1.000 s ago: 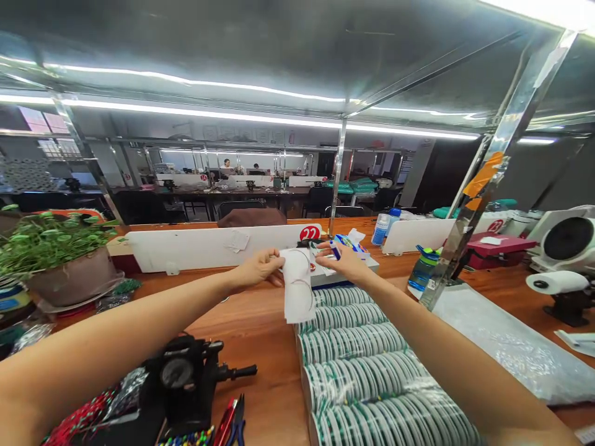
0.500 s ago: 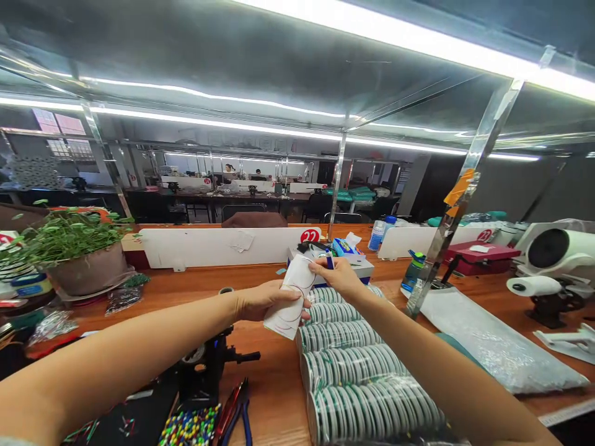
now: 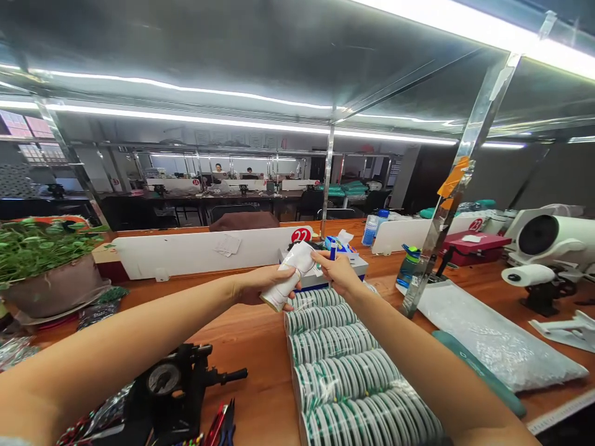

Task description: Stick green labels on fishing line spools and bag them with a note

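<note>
My left hand [image 3: 260,286] grips a white paper sheet [image 3: 284,275], now curled into a tube with faint dark curved lines on it. My right hand [image 3: 339,274] is close by, its fingertips at the tube's upper end. A blue marker pen [image 3: 333,250] sticks up from between my right fingers. Its tip is hidden by the hand. Both hands are held over the wooden bench, above the far end of a packed stack of coils.
Rows of white-and-green coils [image 3: 344,365] in plastic fill the bench below my hands. A black gauge tool [image 3: 165,379], red-handled pliers [image 3: 217,425], a potted plant [image 3: 46,275], a white divider [image 3: 199,251], a water bottle [image 3: 409,266] and a silvery bag [image 3: 493,341] surround them.
The white sheet has gone from a loose flat curl to a tighter tube, tilted further over. My hands have come closer together, and the view has shifted slightly.
</note>
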The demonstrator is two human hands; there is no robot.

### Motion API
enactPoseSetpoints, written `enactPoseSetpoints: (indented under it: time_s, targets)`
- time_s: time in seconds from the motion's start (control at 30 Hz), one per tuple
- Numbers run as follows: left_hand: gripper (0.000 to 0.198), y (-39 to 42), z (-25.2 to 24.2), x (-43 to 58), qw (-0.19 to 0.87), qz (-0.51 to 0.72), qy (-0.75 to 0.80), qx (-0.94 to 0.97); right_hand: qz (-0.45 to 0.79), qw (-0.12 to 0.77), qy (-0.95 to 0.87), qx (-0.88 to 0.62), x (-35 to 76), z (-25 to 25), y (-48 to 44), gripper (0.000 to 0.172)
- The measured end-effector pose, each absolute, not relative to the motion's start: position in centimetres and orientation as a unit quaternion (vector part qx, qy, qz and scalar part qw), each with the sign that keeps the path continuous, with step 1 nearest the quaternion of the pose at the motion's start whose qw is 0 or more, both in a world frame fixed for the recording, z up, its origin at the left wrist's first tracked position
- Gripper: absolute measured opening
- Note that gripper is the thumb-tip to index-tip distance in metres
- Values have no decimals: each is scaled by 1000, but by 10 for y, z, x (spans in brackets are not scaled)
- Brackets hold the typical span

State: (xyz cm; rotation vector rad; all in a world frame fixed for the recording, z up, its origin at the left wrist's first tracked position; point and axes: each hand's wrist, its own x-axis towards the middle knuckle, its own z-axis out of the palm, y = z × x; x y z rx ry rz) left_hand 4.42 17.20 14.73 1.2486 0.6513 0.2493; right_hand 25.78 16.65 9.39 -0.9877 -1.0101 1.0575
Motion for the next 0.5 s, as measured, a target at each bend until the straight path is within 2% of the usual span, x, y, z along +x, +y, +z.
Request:
enactPoseSetpoints:
  time_s: [0.1, 0.2, 0.3, 0.4, 0.5]
  targets:
    - [44, 181, 152, 44, 736, 92, 335, 582, 452, 666, -400, -439, 269, 94, 181, 63]
    - [58, 191, 155, 35, 704, 13, 334, 626, 399, 723, -332, -456, 298, 99, 196, 55]
    - [65, 208, 151, 25, 581, -33, 406, 705, 322, 776, -263, -474, 335, 104, 206, 50]
    - [59, 237, 140, 28, 438, -13, 516, 736, 289, 791, -245, -481, 358, 104, 205, 50]
    - [51, 270, 129, 46, 356, 8, 513, 781, 298, 780, -269, -480, 362, 99, 199, 53]
